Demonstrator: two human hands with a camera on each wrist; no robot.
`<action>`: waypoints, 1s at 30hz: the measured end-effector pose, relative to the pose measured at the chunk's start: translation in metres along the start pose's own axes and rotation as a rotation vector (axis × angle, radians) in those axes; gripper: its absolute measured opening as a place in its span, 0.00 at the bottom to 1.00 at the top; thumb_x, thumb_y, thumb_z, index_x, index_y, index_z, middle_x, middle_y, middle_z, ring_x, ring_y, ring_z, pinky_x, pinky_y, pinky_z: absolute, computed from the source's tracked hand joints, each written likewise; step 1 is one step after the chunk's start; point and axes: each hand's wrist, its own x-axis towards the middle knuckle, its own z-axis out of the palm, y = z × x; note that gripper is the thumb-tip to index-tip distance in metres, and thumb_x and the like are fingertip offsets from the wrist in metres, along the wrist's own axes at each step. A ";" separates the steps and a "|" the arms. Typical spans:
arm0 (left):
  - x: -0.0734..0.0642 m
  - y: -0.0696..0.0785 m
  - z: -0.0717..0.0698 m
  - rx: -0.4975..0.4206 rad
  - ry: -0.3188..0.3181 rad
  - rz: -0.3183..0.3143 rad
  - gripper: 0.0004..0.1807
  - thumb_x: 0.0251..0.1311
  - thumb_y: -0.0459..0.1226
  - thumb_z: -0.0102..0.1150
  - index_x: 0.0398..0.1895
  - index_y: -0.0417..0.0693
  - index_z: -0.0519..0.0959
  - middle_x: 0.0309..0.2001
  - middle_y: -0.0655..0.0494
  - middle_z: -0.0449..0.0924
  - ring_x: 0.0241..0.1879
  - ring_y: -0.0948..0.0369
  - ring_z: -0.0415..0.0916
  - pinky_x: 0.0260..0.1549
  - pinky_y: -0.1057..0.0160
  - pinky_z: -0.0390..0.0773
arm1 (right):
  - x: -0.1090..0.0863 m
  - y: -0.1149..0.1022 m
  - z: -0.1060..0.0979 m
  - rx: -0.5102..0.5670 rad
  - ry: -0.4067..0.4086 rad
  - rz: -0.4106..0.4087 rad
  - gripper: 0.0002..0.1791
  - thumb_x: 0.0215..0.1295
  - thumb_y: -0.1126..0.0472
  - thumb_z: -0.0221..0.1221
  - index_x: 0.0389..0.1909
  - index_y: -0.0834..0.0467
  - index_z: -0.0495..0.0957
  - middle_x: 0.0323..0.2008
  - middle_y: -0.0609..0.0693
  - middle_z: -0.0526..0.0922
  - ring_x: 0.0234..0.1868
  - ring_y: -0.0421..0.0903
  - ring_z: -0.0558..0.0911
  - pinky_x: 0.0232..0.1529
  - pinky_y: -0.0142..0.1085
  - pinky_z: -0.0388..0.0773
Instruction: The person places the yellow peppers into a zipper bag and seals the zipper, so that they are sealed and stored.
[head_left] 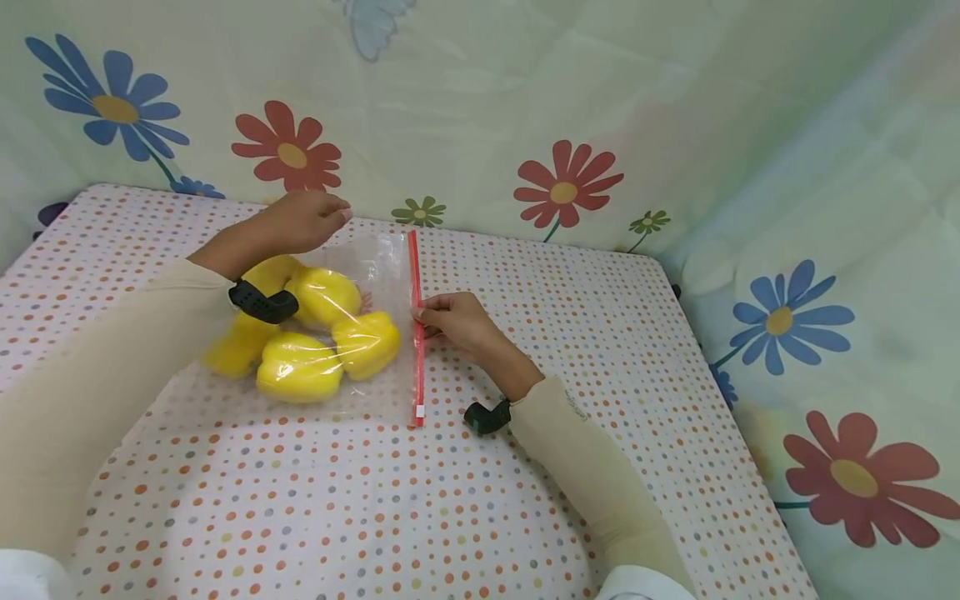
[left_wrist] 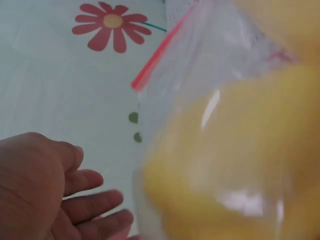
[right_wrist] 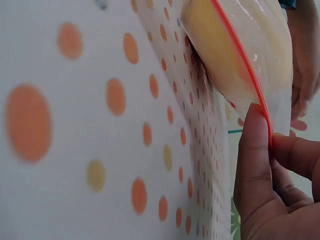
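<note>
A clear zip bag [head_left: 378, 275] lies on the table with several yellow bell peppers [head_left: 298, 367] inside. Its red zip strip [head_left: 417, 367] runs along the right side, and a small white slider [head_left: 420, 411] sits at the near end. My right hand [head_left: 459, 321] pinches that strip between thumb and fingers, as the right wrist view also shows [right_wrist: 270, 175]. Over the bag's far left part is my left hand [head_left: 300, 221], holding nothing; its fingers are loosely extended beside the bag in the left wrist view [left_wrist: 65, 195]. My left forearm hides part of the peppers.
The table [head_left: 300, 500] has a white cover with coloured dots. A cloth wall printed with flowers [head_left: 562, 192] rises behind it and on the right side. Black wrist cameras [head_left: 487, 417] are strapped to both wrists.
</note>
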 end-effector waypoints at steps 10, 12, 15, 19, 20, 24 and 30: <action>-0.031 -0.015 -0.015 0.264 -0.074 -0.153 0.43 0.71 0.59 0.33 0.77 0.41 0.43 0.73 0.31 0.20 0.69 0.37 0.12 0.56 0.32 0.13 | -0.011 0.007 -0.028 0.003 0.054 0.028 0.12 0.68 0.64 0.60 0.47 0.68 0.77 0.34 0.57 0.80 0.30 0.47 0.80 0.34 0.38 0.83; -0.038 -0.017 -0.014 0.317 -0.090 -0.195 0.49 0.66 0.67 0.31 0.77 0.44 0.37 0.70 0.35 0.08 0.65 0.40 0.01 0.48 0.32 0.05 | -0.012 0.008 -0.035 -0.006 0.068 0.034 0.12 0.68 0.64 0.60 0.47 0.68 0.77 0.34 0.57 0.80 0.30 0.47 0.80 0.34 0.38 0.83; -0.047 -0.021 -0.007 0.362 -0.089 -0.220 0.57 0.58 0.74 0.30 0.76 0.45 0.31 0.68 0.38 0.02 0.62 0.43 -0.04 0.45 0.32 0.03 | -0.015 0.011 -0.047 -0.021 0.084 0.050 0.13 0.68 0.63 0.60 0.48 0.68 0.77 0.34 0.57 0.81 0.31 0.47 0.80 0.34 0.37 0.83; -0.054 -0.024 0.002 0.370 -0.067 -0.244 0.61 0.54 0.76 0.30 0.76 0.44 0.28 0.67 0.38 0.01 0.61 0.42 -0.04 0.46 0.29 0.06 | -0.015 0.013 -0.062 -0.047 0.104 0.064 0.13 0.68 0.62 0.59 0.49 0.67 0.77 0.35 0.57 0.81 0.32 0.47 0.80 0.35 0.37 0.83; -0.055 -0.025 0.003 0.369 -0.059 -0.250 0.61 0.54 0.77 0.30 0.76 0.44 0.28 0.67 0.38 0.01 0.61 0.42 -0.04 0.46 0.29 0.06 | -0.015 0.013 -0.065 -0.055 0.109 0.064 0.14 0.68 0.62 0.59 0.49 0.67 0.77 0.36 0.57 0.80 0.32 0.47 0.80 0.35 0.37 0.83; -0.059 -0.031 0.008 0.365 -0.049 -0.269 0.61 0.54 0.77 0.31 0.76 0.43 0.30 0.67 0.40 0.01 0.62 0.42 -0.04 0.45 0.28 0.07 | -0.013 0.014 -0.077 -0.089 0.116 0.072 0.14 0.68 0.61 0.60 0.49 0.67 0.78 0.36 0.57 0.80 0.33 0.47 0.80 0.36 0.37 0.83; -0.064 -0.038 0.015 0.352 -0.056 -0.286 0.62 0.53 0.77 0.31 0.76 0.43 0.31 0.67 0.40 0.02 0.62 0.42 -0.04 0.46 0.29 0.06 | -0.014 0.019 -0.094 -0.127 0.109 0.102 0.15 0.69 0.61 0.58 0.49 0.68 0.76 0.36 0.57 0.79 0.33 0.48 0.80 0.36 0.37 0.83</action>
